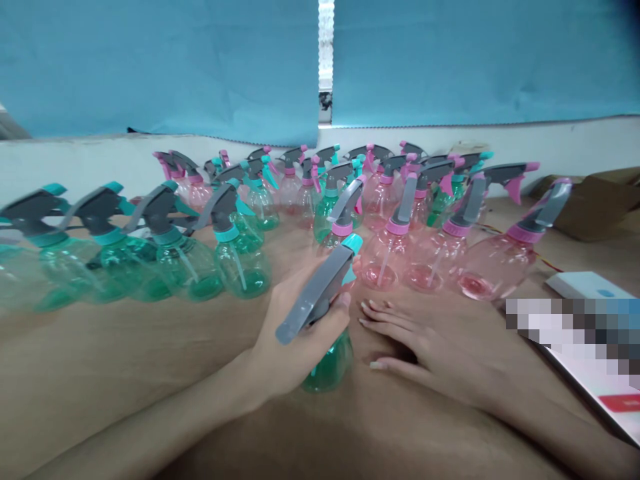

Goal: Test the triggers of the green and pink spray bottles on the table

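Observation:
My left hand is wrapped round the neck of a green spray bottle with a grey trigger head and teal nozzle, which stands on the brown table near me. My right hand lies flat on the table just right of that bottle, fingers stretched out towards it and holding nothing. Behind my hands stand several green spray bottles on the left and several pink spray bottles on the right, in rows.
A white box and a flat white and red item lie at the right edge. A cardboard box sits at the far right. Blue sheets cover the wall behind.

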Demonstrator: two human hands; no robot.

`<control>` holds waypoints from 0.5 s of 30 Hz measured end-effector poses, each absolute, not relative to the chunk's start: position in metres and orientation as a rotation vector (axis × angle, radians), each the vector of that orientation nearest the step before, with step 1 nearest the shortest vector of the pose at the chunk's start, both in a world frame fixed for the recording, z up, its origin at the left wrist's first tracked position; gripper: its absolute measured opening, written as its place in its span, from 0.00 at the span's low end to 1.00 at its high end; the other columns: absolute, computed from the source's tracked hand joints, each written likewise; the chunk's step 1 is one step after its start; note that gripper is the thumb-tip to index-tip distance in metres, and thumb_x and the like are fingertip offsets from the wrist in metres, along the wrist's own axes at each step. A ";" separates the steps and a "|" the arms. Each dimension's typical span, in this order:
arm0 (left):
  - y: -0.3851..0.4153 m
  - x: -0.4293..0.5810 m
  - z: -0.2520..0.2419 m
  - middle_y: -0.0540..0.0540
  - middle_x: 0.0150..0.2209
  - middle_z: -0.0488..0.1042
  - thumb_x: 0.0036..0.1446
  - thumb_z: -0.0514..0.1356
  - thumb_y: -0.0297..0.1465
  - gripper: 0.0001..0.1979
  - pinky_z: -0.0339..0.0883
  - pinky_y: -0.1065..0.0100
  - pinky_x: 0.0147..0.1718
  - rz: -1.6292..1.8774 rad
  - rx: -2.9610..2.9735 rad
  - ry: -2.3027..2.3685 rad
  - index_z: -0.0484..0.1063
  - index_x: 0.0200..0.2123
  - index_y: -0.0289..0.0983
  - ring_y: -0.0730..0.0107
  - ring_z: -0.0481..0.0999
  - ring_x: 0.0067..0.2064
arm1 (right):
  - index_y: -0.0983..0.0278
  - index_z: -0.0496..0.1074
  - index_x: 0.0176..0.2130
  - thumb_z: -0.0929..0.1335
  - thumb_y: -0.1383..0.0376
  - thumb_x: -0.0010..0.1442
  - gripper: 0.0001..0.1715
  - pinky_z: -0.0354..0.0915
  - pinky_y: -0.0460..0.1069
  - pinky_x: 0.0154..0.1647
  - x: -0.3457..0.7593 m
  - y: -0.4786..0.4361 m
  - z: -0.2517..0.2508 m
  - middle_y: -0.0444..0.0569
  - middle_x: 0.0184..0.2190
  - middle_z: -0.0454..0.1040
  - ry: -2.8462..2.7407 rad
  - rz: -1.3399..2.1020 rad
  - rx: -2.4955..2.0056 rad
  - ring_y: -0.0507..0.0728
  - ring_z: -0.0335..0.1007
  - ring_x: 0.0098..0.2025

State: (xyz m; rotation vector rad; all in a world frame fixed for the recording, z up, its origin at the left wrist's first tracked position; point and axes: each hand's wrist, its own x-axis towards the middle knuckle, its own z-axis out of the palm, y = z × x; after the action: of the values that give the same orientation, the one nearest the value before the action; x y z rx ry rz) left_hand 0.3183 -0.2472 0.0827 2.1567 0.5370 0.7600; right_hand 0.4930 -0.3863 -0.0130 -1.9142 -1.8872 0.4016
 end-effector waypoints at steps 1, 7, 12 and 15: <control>-0.247 0.319 0.083 0.52 0.26 0.67 0.52 0.56 0.32 0.02 0.64 0.69 0.24 0.755 2.155 0.535 0.65 0.28 0.42 0.68 0.69 0.27 | 0.59 0.62 0.63 0.65 0.48 0.62 0.35 0.52 0.62 0.66 0.493 -0.386 -0.013 0.50 0.65 0.59 -1.883 0.396 -1.905 0.62 0.52 0.67; -0.247 0.319 0.082 0.52 0.25 0.66 0.51 0.56 0.32 0.02 0.64 0.70 0.23 0.750 2.141 0.518 0.64 0.29 0.42 0.68 0.67 0.26 | 0.60 0.62 0.62 0.65 0.48 0.62 0.34 0.51 0.62 0.66 0.492 -0.387 -0.013 0.50 0.65 0.58 -1.894 0.393 -1.914 0.62 0.52 0.67; -0.247 0.318 0.082 0.53 0.24 0.65 0.52 0.57 0.31 0.03 0.63 0.70 0.22 0.762 2.124 0.527 0.64 0.27 0.42 0.70 0.66 0.25 | 0.60 0.61 0.63 0.65 0.48 0.62 0.35 0.52 0.62 0.66 0.493 -0.387 -0.015 0.50 0.65 0.58 -1.885 0.404 -1.906 0.62 0.51 0.67; -0.247 0.319 0.082 0.52 0.25 0.66 0.52 0.56 0.32 0.02 0.63 0.70 0.23 0.751 2.132 0.523 0.64 0.28 0.42 0.69 0.67 0.26 | 0.59 0.61 0.63 0.66 0.49 0.62 0.35 0.52 0.62 0.66 0.493 -0.387 -0.016 0.50 0.65 0.59 -1.879 0.383 -1.888 0.62 0.52 0.67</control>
State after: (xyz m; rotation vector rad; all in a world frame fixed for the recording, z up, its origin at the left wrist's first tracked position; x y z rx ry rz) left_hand 0.3185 -0.2473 0.0819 2.1319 0.5232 0.7505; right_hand 0.4933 -0.3871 -0.0160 -1.8883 -1.8787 0.3826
